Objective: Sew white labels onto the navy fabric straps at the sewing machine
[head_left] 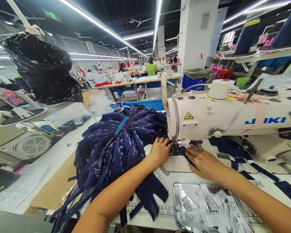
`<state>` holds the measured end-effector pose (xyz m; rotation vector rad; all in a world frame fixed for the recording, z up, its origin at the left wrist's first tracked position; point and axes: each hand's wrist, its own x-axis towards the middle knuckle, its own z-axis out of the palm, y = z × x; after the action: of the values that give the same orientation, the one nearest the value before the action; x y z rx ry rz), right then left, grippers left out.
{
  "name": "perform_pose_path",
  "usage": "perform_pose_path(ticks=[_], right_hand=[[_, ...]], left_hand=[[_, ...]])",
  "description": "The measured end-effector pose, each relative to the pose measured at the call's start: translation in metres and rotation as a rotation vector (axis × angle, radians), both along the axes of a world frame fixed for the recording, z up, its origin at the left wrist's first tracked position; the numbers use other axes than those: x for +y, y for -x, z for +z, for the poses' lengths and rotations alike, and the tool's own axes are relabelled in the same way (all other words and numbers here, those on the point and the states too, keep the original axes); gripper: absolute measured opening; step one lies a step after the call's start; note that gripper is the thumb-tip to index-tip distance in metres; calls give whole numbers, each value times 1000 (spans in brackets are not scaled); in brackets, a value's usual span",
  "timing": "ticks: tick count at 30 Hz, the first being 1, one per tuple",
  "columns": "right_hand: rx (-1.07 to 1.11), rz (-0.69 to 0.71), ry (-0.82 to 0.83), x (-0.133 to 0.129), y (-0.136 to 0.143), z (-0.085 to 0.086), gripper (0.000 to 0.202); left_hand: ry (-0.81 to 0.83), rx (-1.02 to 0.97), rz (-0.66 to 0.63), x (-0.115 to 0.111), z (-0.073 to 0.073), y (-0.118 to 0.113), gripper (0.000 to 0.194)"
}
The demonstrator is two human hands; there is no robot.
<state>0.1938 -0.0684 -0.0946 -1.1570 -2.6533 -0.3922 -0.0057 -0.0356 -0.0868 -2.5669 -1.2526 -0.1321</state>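
A white sewing machine [203, 113] reaches in from the right, its needle area near the middle of the view. My left hand [161, 150] lies just left of the needle, fingers bent over dark fabric. On the other side of the needle, my right hand [203, 161] has its fingers pressed together on a navy fabric strip [185, 153]. A big bundle of navy fabric strips [116, 142] with a blue tie [121, 125] sits left of the machine. Close to my right forearm is a metal tray [176, 207] of white printed labels [208, 207].
A black plastic bag [41, 68] hangs on a pole at the left. Navy strips [264, 171] lie under the machine arm at the right. Brown cardboard [53, 187] is at the left table edge. Farther back, a person in green [151, 68] sits near a blue bin [195, 83].
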Motion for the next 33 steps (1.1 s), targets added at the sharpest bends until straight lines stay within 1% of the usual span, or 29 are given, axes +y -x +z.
perform_pose_path(ticks=[3,8,12,16,18,23,27,30,33], right_hand=[[0,49,-34,1,-5,-3,27],[-5,87,-89,8,-5,-10,33],[4,100,-80,8,-3,-13,32],[-17,99,-68,7,-2,-11,29],[-25,92,-88,8,-4,-10,30],[-30,26,-155,20,-14,-9,38],[4,-14,-112,33,-16,-9,39],[-3,-102,-53,38,-14,-5,33],[-32,-262,-25,37,-20,3,29]], left_hand=[[2,0,-10,5,-2,0,31],[9,-14,0,5,-2,0,29],[19,-25,-7,5,-1,0,30],[35,-29,-9,6,0,0,31],[37,-26,-14,5,0,1,31],[2,-12,-59,9,4,4,30],[-26,-7,-48,26,4,7,26],[-64,-29,10,41,3,7,25],[-120,-86,155,55,4,6,26]])
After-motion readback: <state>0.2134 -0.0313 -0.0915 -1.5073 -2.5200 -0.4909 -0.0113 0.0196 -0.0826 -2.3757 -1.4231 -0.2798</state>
